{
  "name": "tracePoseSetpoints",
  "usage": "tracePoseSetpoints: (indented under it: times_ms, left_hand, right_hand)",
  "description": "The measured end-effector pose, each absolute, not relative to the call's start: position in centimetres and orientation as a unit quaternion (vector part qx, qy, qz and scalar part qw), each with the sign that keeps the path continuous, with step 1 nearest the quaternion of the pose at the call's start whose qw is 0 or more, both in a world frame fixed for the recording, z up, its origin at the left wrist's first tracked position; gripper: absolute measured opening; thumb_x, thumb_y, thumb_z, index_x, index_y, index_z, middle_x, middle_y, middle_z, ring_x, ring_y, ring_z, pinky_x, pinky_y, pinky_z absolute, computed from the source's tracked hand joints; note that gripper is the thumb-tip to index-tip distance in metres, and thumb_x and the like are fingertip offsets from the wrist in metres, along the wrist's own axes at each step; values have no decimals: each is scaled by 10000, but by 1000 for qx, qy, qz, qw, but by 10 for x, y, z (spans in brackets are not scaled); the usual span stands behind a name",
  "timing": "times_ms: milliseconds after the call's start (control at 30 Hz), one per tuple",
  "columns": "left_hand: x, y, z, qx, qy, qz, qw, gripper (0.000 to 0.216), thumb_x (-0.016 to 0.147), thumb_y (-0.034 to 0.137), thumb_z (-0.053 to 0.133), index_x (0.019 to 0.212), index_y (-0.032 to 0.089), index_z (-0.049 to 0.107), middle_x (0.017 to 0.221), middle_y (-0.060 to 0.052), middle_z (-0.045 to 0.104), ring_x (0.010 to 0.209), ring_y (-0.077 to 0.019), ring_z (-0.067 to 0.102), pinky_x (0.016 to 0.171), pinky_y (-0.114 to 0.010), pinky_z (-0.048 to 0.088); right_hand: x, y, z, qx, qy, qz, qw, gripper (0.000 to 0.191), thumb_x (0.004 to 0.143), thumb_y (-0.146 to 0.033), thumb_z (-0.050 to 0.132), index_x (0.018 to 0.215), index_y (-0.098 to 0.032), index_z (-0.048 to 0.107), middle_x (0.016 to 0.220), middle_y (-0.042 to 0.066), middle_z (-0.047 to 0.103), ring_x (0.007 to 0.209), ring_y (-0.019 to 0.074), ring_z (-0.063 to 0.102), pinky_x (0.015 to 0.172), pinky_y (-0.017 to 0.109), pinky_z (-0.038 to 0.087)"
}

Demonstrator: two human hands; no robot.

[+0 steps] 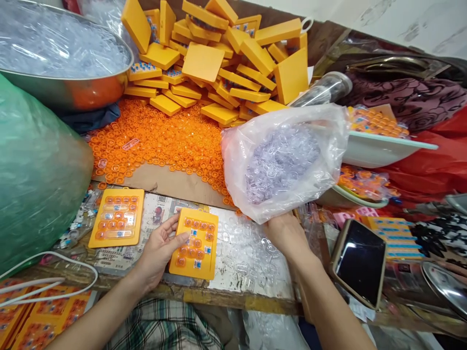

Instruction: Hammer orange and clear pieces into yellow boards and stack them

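Note:
My left hand (160, 250) grips the left edge of a yellow plastic tray (212, 253), thumb on top and fingers along the side. Orange button-like pieces (192, 253) and a few small blue-and-white parts sit in its recesses. A second yellow tray (135, 233) with orange pieces and clear long caps lies to the left. At the near rim of a white plastic bag (237, 170) full of clear plastic pieces (280, 160) is my right hand (286, 233). Its fingers are hidden by the bag, so their grip does not show. Clear pieces (251, 248) lie scattered on the worktop between my hands.
Behind spreads a heap of orange pieces (164, 136), with stacked yellow trays (202, 63) beyond it. A metal bowl (91, 85) of clear parts and a green bag (36, 180) stand left. On the right are a phone (359, 262) and a pale basin (383, 148). A white cable (87, 265) crosses the lower left.

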State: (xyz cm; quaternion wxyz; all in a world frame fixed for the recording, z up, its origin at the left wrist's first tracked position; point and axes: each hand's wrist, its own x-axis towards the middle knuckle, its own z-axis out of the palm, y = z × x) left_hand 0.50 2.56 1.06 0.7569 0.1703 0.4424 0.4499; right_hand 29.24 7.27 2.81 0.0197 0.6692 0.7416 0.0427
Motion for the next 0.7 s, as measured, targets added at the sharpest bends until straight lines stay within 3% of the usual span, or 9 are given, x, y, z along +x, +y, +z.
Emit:
tracePoseSetpoints:
  times_ms: [167, 433, 633, 700]
  left_hand:
    - [-9, 24, 19, 95, 411, 426, 800, 562, 739, 217, 773, 1259, 162, 567, 1213, -113, 687, 1039, -255, 689, 890, -355, 571]
    - [-13, 11, 20, 52, 384, 406, 828, 543, 750, 155, 750, 1260, 153, 563, 1162, -109, 714, 989, -242, 711, 865, -339, 575]
    - [-15, 3, 20, 35, 359, 381, 851, 479, 787, 173, 712, 1246, 147, 579, 1118, -119, 729, 984, -259, 711, 846, -350, 575]
    - [-16, 0, 20, 27, 356, 378, 855, 466, 791, 169, 705, 1240, 147, 583, 1117, -118, 729, 989, -259, 709, 850, -351, 573]
  right_hand:
    - [295, 80, 25, 662, 749, 13, -24, 400, 747, -69, 451, 1048, -126, 708, 970, 149, 719, 972, 314, 621, 829, 416, 478]
    - [288, 82, 24, 679, 731, -46, -54, 293, 775, -143, 463, 926, -161, 713, 885, 115, 716, 783, 265, 640, 664, 349, 486]
    - [296, 82, 21, 683, 725, -73, -51, 362, 776, -185, 522, 1090, -167, 701, 1007, 124, 727, 876, 285, 657, 685, 345, 495]
    - [300, 78, 25, 684, 724, -71, -52, 332, 778, -183, 522, 1045, -177, 720, 970, 117, 733, 907, 294, 654, 712, 353, 497]
